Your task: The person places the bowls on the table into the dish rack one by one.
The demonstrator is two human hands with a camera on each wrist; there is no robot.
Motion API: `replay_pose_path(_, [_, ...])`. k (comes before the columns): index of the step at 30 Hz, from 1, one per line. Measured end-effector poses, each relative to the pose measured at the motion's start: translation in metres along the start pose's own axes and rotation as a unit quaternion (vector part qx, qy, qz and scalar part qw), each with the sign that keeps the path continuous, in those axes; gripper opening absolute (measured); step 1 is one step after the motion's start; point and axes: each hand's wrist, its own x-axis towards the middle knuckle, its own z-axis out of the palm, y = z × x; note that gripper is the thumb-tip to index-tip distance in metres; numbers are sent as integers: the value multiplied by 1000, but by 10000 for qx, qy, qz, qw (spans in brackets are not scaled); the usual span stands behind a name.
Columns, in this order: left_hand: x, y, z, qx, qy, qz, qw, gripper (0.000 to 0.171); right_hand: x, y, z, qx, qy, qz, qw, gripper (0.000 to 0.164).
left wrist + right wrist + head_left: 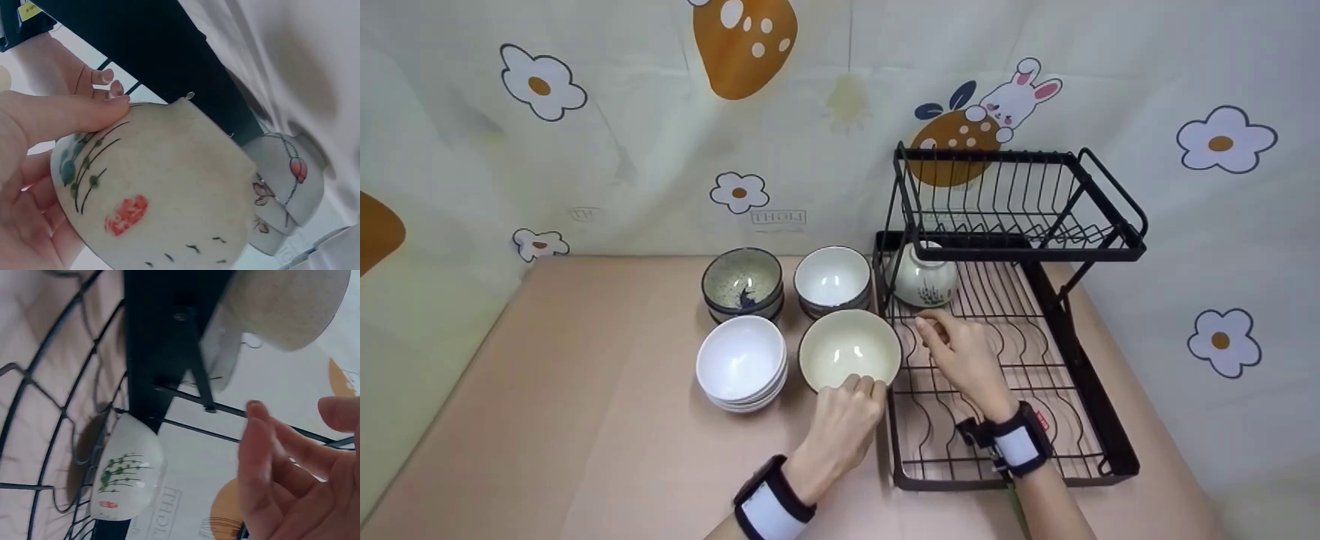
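My left hand (847,420) grips the near rim of a cream bowl (851,341). In the left wrist view the bowl's outer wall (169,180) shows painted green stems and a red mark, with the thumb pressed against it. Over the left side of the black dish rack (1016,484) is my right hand (967,367), holding nothing. Its fingers are loosely bent, with the thumb apart from them in the right wrist view. Just beyond it, a white bowl (926,281) with a plant pattern lies upside down on the lower rack, under the upper shelf.
Left of the rack stand a stack of white bowls (741,360), speckled dark-rimmed bowls (742,281) and white-lined bowls (832,277). The raised upper shelf (1027,251) overhangs the rack's far half. A patterned curtain (622,150) hangs behind the table.
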Motion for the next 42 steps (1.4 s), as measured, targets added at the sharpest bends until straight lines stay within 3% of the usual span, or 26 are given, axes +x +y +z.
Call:
replay_pose_path(8, [3,-2,7,10,965,807,9921,17,-2,-11,-13,129,-691,589,9958,34])
replay_pose_path(15, [3,-3,17,-146,1374,1426,9801,15,-3,-8,-22,746,-1449,960,9820,41])
replay_pose_path(18, [4,-3,18,-281,1563,1590,9744,11,-4,-6,-25,1338,-1829,1214,9664,46])
replay_pose_path(21, [4,-3,20,-400,1694,1663,9706,4,-5,-5,-29,2077,-2119,1585,9417,54])
replay_pose_path(24, [5,-2,22,-471,1717,1643,9702,3,-6,-5,-32,2706,-2305,1855,9161,61])
replay_pose_path(28, [5,-2,22,-470,1709,1637,9705,4,-5,-3,-35,3139,-2520,2044,8923,66])
replay_pose_path(33, [6,-1,21,-447,1751,1748,9679,6,-4,-3,-39,3155,-2443,2148,8914,68])
replay_pose_path(42, [9,0,19,-190,1495,2255,9625,12,-3,-1,-47,2548,-2226,2185,9153,63])
